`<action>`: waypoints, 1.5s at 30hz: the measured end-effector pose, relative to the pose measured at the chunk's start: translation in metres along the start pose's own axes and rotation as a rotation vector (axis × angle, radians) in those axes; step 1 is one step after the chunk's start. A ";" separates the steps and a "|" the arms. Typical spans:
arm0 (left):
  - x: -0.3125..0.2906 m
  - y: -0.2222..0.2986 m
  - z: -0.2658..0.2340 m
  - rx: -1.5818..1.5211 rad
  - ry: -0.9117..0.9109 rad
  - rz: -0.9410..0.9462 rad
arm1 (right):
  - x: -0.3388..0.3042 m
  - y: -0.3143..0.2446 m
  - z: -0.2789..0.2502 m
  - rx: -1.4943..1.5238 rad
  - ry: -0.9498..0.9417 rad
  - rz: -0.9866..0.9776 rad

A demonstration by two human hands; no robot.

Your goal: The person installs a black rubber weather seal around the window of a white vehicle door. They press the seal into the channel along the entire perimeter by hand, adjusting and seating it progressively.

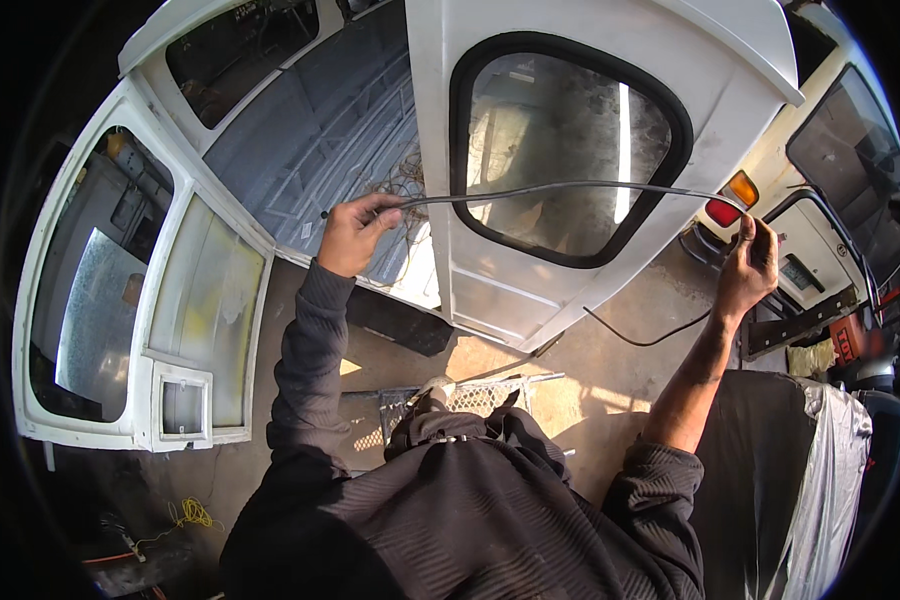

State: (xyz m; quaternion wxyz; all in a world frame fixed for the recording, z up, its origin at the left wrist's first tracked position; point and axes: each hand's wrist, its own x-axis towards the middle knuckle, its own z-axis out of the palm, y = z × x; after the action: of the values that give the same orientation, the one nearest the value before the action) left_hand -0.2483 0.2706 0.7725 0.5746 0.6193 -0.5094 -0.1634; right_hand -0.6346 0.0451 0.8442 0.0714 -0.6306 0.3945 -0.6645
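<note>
A long, thin, dark flexible strip (560, 185) is stretched between my two hands in a shallow upward bow. It looks like rubber trim or cable; I cannot tell which. My left hand (350, 238) pinches it near one end, and a short piece sticks out to the left. On the right, my right hand (750, 268) grips it with the fingertips, arm raised. A loose length of the same dark strip (650, 342) appears to hang below that hand and curve left. Behind the strip is a white vehicle door (510, 300) with a window (560, 120) framed by a black rubber seal (460, 130).
The other white door (260, 250) swings out at left, baring a grey cargo floor (340, 130) with tangled wires. Beneath me stands a metal mesh step (480, 396). A second vehicle (820, 270) is at right, near a dark covered object (750, 450). Yellow cord (195, 513) lies lower left.
</note>
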 end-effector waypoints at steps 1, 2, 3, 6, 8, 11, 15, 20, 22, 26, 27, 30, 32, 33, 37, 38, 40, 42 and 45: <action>-0.009 0.002 -0.006 -0.026 0.010 -0.057 | -0.006 0.002 0.001 -0.006 -0.013 -0.036; -0.012 0.006 -0.007 -0.067 0.018 -0.102 | -0.009 0.005 -0.001 -0.020 -0.031 -0.034; -0.015 0.010 -0.007 -0.110 0.021 -0.143 | -0.016 0.012 -0.004 -0.038 -0.045 -0.031; 0.004 0.036 0.006 -0.242 0.066 -0.194 | -0.022 0.030 -0.012 -0.244 -0.209 0.113; 0.007 0.039 0.022 -0.320 -0.012 -0.231 | -0.045 0.043 -0.020 -0.373 -0.263 0.120; 0.011 0.044 0.060 -0.238 -0.131 -0.108 | -0.088 -0.023 0.000 -0.242 -0.276 -0.014; 0.015 0.060 0.112 -0.008 -0.430 0.060 | -0.117 -0.097 0.042 0.019 -0.574 -0.210; 0.024 0.049 0.105 -0.298 -0.409 -0.006 | -0.112 -0.089 0.059 0.535 -0.842 0.602; 0.034 0.039 0.074 -0.197 -0.497 -0.139 | -0.107 -0.093 0.072 0.547 -0.748 0.572; 0.046 -0.002 0.024 -0.501 -0.564 -0.258 | -0.100 -0.099 0.101 0.318 -0.663 0.537; 0.049 -0.006 0.014 -0.567 -0.592 -0.293 | -0.099 -0.099 0.109 0.211 -0.625 0.424; 0.056 -0.019 0.000 -0.724 -0.707 -0.380 | -0.091 -0.122 0.124 -0.033 -0.613 0.263; 0.061 -0.026 -0.005 -0.760 -0.763 -0.400 | -0.088 -0.134 0.135 -0.193 -0.658 0.205; 0.062 -0.027 -0.007 -0.754 -0.775 -0.397 | -0.091 -0.133 0.139 -0.162 -0.661 0.195; 0.069 -0.043 -0.008 -0.846 -0.812 -0.381 | -0.097 -0.138 0.141 0.029 -0.710 0.320; 0.071 -0.045 -0.009 -0.860 -0.840 -0.390 | -0.100 -0.140 0.140 0.124 -0.732 0.424; 0.071 -0.050 -0.005 -0.737 -0.791 -0.261 | -0.098 -0.145 0.138 0.249 -0.809 0.574; 0.068 -0.044 -0.008 -0.484 -0.662 -0.075 | -0.090 -0.145 0.134 0.192 -1.100 0.585; 0.064 -0.029 -0.015 -0.163 -0.417 0.224 | -0.083 -0.146 0.128 0.155 -1.319 0.501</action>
State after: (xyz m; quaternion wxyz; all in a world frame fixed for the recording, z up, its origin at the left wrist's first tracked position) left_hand -0.1964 0.2211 0.7756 0.5197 0.4634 -0.6677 -0.2634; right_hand -0.4456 0.1376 0.8550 0.4907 -0.7850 0.3537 -0.1339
